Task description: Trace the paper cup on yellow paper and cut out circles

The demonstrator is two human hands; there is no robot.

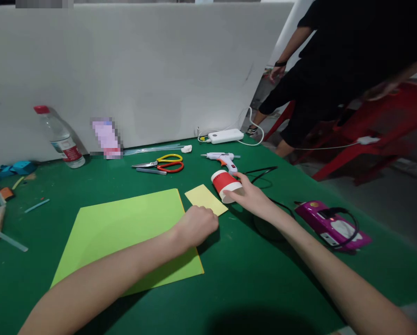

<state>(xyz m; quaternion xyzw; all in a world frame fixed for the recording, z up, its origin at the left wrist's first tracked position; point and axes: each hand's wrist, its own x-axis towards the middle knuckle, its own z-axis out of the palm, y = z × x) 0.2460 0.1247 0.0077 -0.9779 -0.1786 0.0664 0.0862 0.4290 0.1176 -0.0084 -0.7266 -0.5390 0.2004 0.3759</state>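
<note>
My right hand (253,195) has its thumb and fingers around the open end of a red and white paper cup (223,181), which is tilted on its side. Left of it, my left hand (198,225) is closed in a fist above the right edge of a light green sheet of paper (128,232). What it holds, if anything, is hidden. A small pale yellow piece of paper (204,197) lies just beyond that fist. Right behind the cup is a white hot glue gun (222,159); scissors (166,164) with yellow and red handles lie farther left.
A purple power strip (332,225) with black cable sits at right. A white power bank (225,136), water bottle (63,139) and blurred pink object (107,138) stand along the white board (142,70). Scraps lie at left. A person (347,60) stands beside red chairs (396,121).
</note>
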